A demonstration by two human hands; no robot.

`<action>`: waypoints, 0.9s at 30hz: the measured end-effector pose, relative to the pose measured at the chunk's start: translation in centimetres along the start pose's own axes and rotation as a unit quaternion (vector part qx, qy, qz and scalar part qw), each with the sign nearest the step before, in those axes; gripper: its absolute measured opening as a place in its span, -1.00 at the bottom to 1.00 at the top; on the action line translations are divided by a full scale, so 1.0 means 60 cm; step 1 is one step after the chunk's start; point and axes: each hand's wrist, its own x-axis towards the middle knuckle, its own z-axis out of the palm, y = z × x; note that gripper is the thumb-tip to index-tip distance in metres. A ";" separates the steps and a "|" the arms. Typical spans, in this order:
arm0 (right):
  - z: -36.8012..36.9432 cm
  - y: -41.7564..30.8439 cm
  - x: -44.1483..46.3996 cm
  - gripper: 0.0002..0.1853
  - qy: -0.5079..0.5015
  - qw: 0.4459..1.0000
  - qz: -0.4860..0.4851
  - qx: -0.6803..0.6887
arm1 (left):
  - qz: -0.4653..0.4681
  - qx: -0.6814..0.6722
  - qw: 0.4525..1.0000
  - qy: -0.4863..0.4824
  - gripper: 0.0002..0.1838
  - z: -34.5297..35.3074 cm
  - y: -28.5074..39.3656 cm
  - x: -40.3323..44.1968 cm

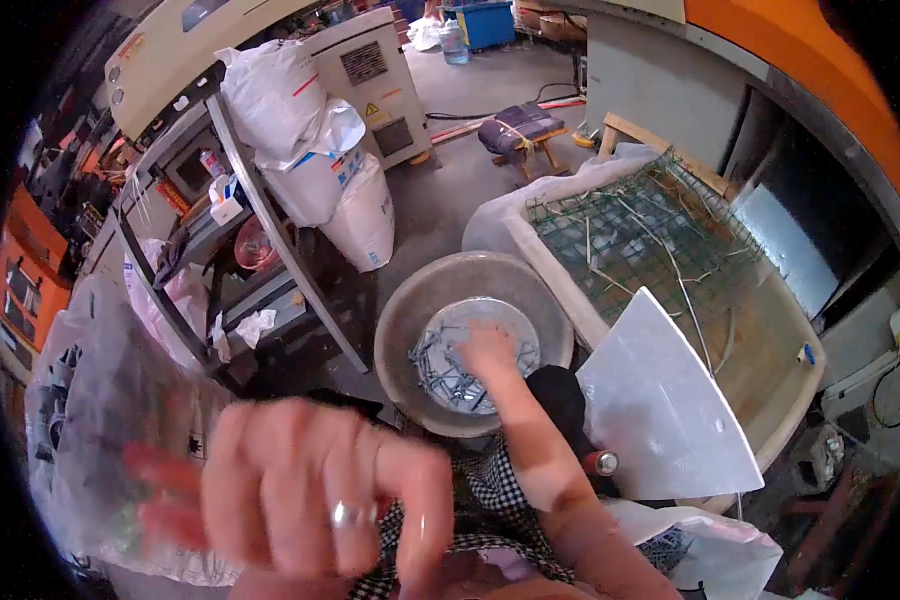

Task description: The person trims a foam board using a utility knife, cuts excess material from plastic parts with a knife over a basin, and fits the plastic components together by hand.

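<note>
My left hand (315, 490) is large and close to the camera, smeared by motion, with a ring on one finger. Its fingers are curled in a fist around a red-handled tool (165, 500), whose two blurred red prongs stick out to the left; the tool's kind is unclear. Down in the round grey basin (400, 330), my right hand (488, 350) reaches over the pale bottom with its fingers apart. Small grey-blue plastic pieces (445, 375) lie scattered beside and below that hand. No piece shows plainly between its fingers.
A white curved panel (670, 400) leans right of the basin, before a tub covered by green netting (630, 230). White sacks (360, 215) and a metal frame (280, 240) stand left. A plastic bag (120, 430) is near my left hand; a cushioned stool (520, 130) stands behind.
</note>
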 end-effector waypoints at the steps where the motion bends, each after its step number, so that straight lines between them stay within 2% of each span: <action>1: -0.002 0.000 0.000 -0.49 0.001 1.000 -0.002 -0.003 | 0.056 -0.045 0.997 -0.027 -0.45 0.011 -0.015 0.009; 2: -0.003 -0.001 -0.001 -0.49 -0.001 1.000 0.001 -0.001 | 0.121 -0.088 0.986 -0.072 -0.52 0.011 -0.026 0.019; 4: -0.010 -0.003 -0.003 -0.49 -0.001 1.000 0.000 -0.002 | -0.070 -0.065 0.995 -0.033 -0.59 0.017 0.007 0.026; 5: -0.016 -0.005 -0.007 -0.49 -0.013 1.000 0.000 0.000 | -0.076 -0.073 0.991 -0.076 -0.55 0.010 0.001 0.034; 8: -0.013 -0.006 -0.008 -0.48 -0.024 1.000 -0.007 0.001 | -0.094 -0.036 0.992 -0.072 -0.46 0.020 0.013 0.032; 9: -0.010 -0.006 -0.005 -0.47 -0.021 1.000 -0.009 0.004 | -0.123 -0.077 0.984 -0.102 -0.46 0.014 0.023 0.020; 11: -0.007 -0.005 0.001 -0.46 -0.037 0.999 -0.004 0.004 | -0.182 -0.085 0.977 -0.071 -0.46 0.032 0.036 0.015; 12: -0.006 -0.004 0.002 -0.45 -0.053 0.999 0.004 0.003 | -0.211 -0.091 0.972 -0.055 -0.46 0.040 0.042 0.012; 13: -0.004 -0.004 0.002 -0.45 -0.054 0.999 0.002 0.004 | -0.167 -0.083 0.980 0.074 -0.48 0.064 0.040 -0.003; 15: -0.002 -0.002 0.001 -0.44 -0.046 0.999 0.003 0.000 | -0.119 -0.071 0.969 0.202 -0.49 0.063 0.042 -0.012; 16: -0.005 -0.004 0.000 -0.44 -0.048 0.999 0.001 0.000 | -0.163 -0.078 0.979 0.097 -0.50 0.040 0.041 0.003; 18: -0.012 -0.009 -0.001 -0.44 -0.075 0.997 0.015 -0.003 | -0.206 -0.083 0.975 -0.005 -0.51 0.033 0.039 0.002; 21: -0.009 -0.009 0.001 -0.44 -0.076 0.997 0.009 -0.005 | -0.112 -0.077 0.988 0.070 -0.51 0.043 0.031 -0.015; 24: -0.011 -0.010 -0.004 -0.44 -0.072 0.997 0.006 0.012 | -0.117 -0.090 0.989 0.027 -0.47 0.024 0.011 0.001; 25: -0.010 -0.010 -0.005 -0.44 -0.073 0.997 0.006 0.011 | -0.033 -0.127 0.990 -0.046 -0.50 0.018 -0.014 0.011; 27: -0.010 -0.009 -0.005 -0.45 -0.058 0.998 -0.002 0.021 | 0.050 -0.165 0.978 -0.121 -0.52 0.013 -0.027 0.015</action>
